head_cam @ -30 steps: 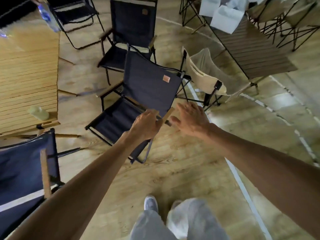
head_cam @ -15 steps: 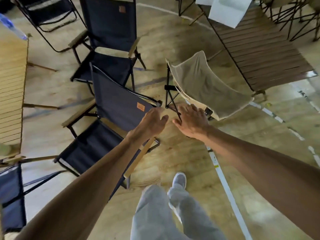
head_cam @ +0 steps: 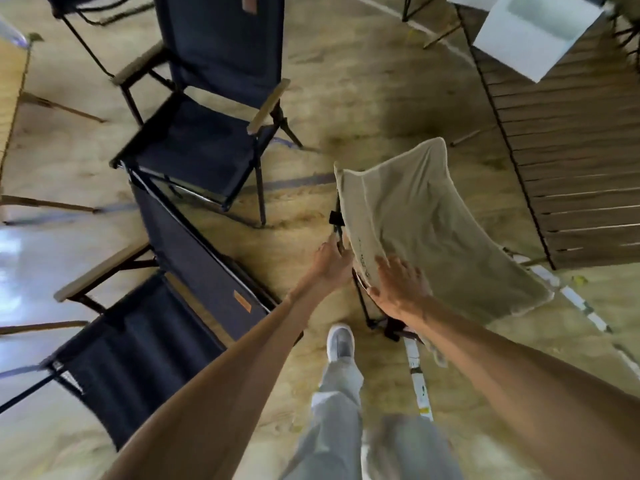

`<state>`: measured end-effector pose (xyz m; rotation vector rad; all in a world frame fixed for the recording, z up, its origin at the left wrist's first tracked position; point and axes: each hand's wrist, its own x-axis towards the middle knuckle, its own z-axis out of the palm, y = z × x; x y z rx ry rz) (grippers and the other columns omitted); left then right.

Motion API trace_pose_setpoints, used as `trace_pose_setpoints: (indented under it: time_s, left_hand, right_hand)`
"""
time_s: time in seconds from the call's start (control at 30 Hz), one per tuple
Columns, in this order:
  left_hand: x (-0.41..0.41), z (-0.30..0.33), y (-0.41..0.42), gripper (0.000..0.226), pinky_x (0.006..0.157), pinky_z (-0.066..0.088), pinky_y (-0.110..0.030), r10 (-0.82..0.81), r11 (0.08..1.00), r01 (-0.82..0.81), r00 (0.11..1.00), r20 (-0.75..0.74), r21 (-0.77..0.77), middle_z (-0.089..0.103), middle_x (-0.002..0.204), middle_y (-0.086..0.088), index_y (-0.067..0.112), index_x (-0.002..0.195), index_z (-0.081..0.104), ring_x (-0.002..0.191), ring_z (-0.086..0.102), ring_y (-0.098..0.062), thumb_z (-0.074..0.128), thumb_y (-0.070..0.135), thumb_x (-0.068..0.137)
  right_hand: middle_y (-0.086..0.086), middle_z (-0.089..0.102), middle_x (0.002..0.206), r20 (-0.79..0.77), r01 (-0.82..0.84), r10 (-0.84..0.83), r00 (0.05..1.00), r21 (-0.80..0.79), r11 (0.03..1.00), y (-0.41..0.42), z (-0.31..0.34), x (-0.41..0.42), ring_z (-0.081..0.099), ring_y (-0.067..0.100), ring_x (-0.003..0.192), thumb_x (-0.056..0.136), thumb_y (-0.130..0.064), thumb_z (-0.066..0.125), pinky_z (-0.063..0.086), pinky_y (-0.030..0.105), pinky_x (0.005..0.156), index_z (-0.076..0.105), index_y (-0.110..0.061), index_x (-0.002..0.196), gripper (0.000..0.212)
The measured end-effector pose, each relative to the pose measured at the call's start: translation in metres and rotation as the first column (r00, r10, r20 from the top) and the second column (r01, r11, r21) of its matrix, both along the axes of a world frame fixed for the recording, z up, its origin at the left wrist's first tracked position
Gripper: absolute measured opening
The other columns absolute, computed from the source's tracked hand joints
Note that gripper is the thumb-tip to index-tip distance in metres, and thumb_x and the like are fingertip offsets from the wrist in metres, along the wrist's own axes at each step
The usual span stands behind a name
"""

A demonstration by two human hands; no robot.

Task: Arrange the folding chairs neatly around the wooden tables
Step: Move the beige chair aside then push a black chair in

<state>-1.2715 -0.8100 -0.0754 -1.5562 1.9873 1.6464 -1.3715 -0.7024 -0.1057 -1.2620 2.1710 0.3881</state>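
A beige fabric folding chair point(head_cam: 436, 223) stands in front of me, next to the dark slatted wooden table point(head_cam: 575, 174) on the right. My left hand point(head_cam: 330, 261) is closed around the chair's black frame at its near left side. My right hand point(head_cam: 398, 285) grips the near edge of the beige fabric, fingers on top and thumb below. A navy folding chair point(head_cam: 194, 268) with wooden armrests stands close on my left. A second navy chair point(head_cam: 214, 109) is behind it. The edge of a light wooden table point(head_cam: 8, 109) shows at the far left.
A white box point(head_cam: 533, 32) sits on the dark table's far end. More black chair frames point(head_cam: 93, 12) stand at the top left. White tape lines point(head_cam: 417, 375) run across the wooden floor by my feet. My grey-trousered legs and white shoe point(head_cam: 341, 342) are below.
My left hand has let go of the navy chair's armrest. Both hands have moved right onto the beige chair and taken hold of it. I have stepped closer to it.
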Motion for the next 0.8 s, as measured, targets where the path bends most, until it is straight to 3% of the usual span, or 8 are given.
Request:
trace_pose_setpoints:
  time_s: [0.1,0.2,0.27,0.4,0.47,0.53,0.67,0.8]
  left_hand:
    - [-0.030,-0.031,-0.034,0.055,0.087,0.043,-0.033,0.193,0.977,-0.193,0.981,0.010,0.095,0.051,0.140,-0.009,0.009,0.149,0.029,0.113,0.057,-0.025,0.043,0.031,0.101]
    - [-0.056,-0.053,-0.063,0.066,0.111,0.031,-0.037,0.245,0.959,-0.240,0.969,-0.016,0.152,0.026,0.160,-0.003,0.018,0.156,0.012,0.142,0.033,-0.024,0.038,0.045,0.102]
    - [-0.077,-0.066,-0.079,0.062,0.114,0.028,-0.038,0.245,0.960,-0.235,0.968,-0.051,0.153,0.022,0.161,-0.001,0.024,0.157,0.009,0.145,0.028,-0.023,0.033,0.041,0.103]
    - [-0.121,-0.076,-0.080,0.061,0.080,0.048,-0.031,0.163,0.984,-0.168,0.983,-0.088,-0.050,0.048,0.143,-0.007,0.034,0.155,0.012,0.097,0.056,-0.019,0.034,0.018,0.099]
    - [-0.138,-0.082,-0.073,0.067,0.079,0.051,-0.025,0.154,0.984,-0.165,0.978,-0.141,-0.069,0.048,0.145,-0.005,0.037,0.154,0.011,0.098,0.056,-0.017,0.041,0.018,0.097]
    - [-0.156,-0.083,-0.068,0.067,0.065,0.050,-0.014,0.130,0.990,-0.139,0.975,-0.180,-0.039,0.048,0.144,-0.004,0.036,0.154,0.014,0.090,0.056,-0.008,0.044,0.016,0.097]
    - [-0.197,-0.075,-0.057,0.072,0.098,0.047,-0.036,-0.054,0.999,0.053,0.980,-0.192,-0.006,0.044,0.150,-0.003,0.034,0.154,0.019,0.120,0.054,-0.023,0.055,0.025,0.092]
    - [-0.195,-0.057,-0.044,0.062,0.103,0.036,-0.032,-0.069,0.996,0.062,0.991,-0.118,-0.060,0.035,0.155,-0.009,0.021,0.157,0.016,0.138,0.040,-0.029,0.039,0.012,0.101]
  right_hand:
    - [0.014,0.033,0.151,0.075,-0.019,0.017,0.997,0.037,0.999,-0.025,-0.024,-0.010,0.039,0.037,0.135,0.097,-0.037,0.048,0.033,0.050,0.110,0.017,-0.019,0.153,0.066]
    - [0.013,0.055,0.132,0.130,-0.011,0.007,0.991,0.033,0.999,-0.035,-0.039,-0.014,0.056,0.034,0.119,0.097,-0.029,0.053,0.044,0.042,0.095,0.031,-0.017,0.146,0.054]
    - [0.011,0.063,0.120,0.133,-0.037,0.032,0.991,0.037,0.999,-0.036,-0.045,-0.021,0.063,0.032,0.110,0.096,-0.020,0.055,0.048,0.038,0.087,0.046,-0.015,0.131,0.036]
    - [0.010,0.066,0.115,0.118,0.006,-0.017,0.993,0.092,0.996,-0.020,-0.053,-0.048,0.065,0.030,0.107,0.093,-0.014,0.058,0.050,0.036,0.081,0.059,-0.012,0.117,0.023]
    - [0.010,0.066,0.113,0.104,0.058,-0.066,0.992,0.078,0.995,-0.011,-0.056,-0.068,0.066,0.031,0.104,0.093,-0.009,0.055,0.051,0.036,0.078,0.058,-0.012,0.115,0.022]
    - [0.011,0.066,0.112,0.081,0.082,-0.090,0.993,0.089,0.993,-0.005,-0.056,-0.091,0.066,0.031,0.102,0.094,-0.006,0.051,0.052,0.037,0.077,0.058,-0.011,0.115,0.023]
    - [0.008,0.067,0.105,0.029,0.071,-0.075,0.997,0.130,0.989,0.004,-0.056,-0.130,0.066,0.028,0.095,0.095,-0.008,0.053,0.052,0.036,0.072,0.058,-0.012,0.111,0.018]
    - [0.005,0.062,0.103,-0.039,0.009,-0.008,0.999,0.021,1.000,-0.005,-0.041,-0.139,0.064,0.027,0.099,0.098,-0.027,0.051,0.047,0.038,0.079,0.051,-0.015,0.116,0.022]
